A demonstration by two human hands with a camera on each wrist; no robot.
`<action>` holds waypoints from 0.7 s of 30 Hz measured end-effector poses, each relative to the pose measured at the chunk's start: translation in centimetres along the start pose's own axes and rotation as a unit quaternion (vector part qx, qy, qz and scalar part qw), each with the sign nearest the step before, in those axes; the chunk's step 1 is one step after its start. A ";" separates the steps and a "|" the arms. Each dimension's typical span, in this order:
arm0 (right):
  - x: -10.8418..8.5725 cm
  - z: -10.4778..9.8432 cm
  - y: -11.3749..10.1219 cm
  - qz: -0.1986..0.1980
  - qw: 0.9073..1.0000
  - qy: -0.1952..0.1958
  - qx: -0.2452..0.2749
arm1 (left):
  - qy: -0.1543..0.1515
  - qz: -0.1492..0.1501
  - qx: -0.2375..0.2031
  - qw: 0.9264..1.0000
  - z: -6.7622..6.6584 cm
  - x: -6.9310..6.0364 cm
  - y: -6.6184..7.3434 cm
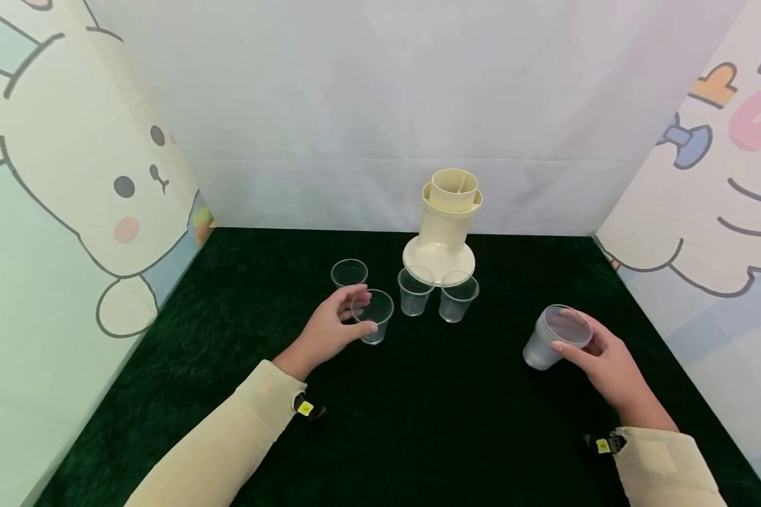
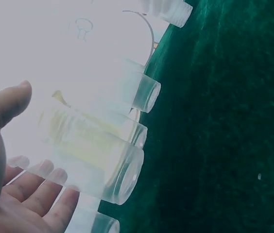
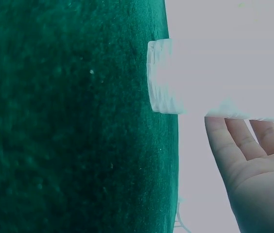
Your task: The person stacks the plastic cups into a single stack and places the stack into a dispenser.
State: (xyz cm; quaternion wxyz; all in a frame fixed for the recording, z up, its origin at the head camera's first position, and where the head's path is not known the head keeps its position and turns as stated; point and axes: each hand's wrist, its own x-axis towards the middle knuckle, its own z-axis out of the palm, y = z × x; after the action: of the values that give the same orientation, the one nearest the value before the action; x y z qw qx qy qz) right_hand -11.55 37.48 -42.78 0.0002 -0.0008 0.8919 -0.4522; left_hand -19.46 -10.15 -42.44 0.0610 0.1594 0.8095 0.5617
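My left hand (image 1: 330, 327) is around a clear plastic cup (image 1: 380, 317), thumb at its near side and fingers at its far left side. In the left wrist view, the fingers of the left hand (image 2: 25, 194) lie along the wall of the cup (image 2: 120, 170). On the right, my right hand (image 1: 615, 366) grips a nested stack of clear cups (image 1: 542, 341), which leans a little. The right wrist view shows the fingers of the right hand (image 3: 253, 160) against the overexposed stack (image 3: 163, 77); its thumb is hidden there.
Behind the left-hand cup stands another clear cup (image 1: 345, 271). Two more cups (image 1: 413, 299) (image 1: 456, 306) are side by side near the centre, in front of a cream cylindrical stand (image 1: 444, 232) with a round base. Dark green cloth (image 1: 418, 422) covers the table, with printed panels either side.
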 end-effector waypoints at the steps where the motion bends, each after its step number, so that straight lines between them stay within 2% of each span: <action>1: 0.0 0.0 0.0 0.002 1.000 0.000 -0.001 | -0.004 0.002 0.001 1.000 0.0 0.1 0.2; 11: -0.2 -0.2 0.1 0.006 1.000 0.003 -0.004 | -0.052 0.034 0.008 0.998 -0.1 1.0 3.5; 21: 0.0 0.1 0.2 -0.004 1.000 0.005 0.002 | -0.113 0.066 0.009 0.991 1.1 2.7 8.0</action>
State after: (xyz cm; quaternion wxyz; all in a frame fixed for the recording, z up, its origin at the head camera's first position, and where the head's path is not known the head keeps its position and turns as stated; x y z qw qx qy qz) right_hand -11.59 37.53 -43.03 -0.0057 -0.0019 0.8909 -0.4541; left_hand -20.23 -5.75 -35.20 0.1131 0.2752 0.7903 0.5357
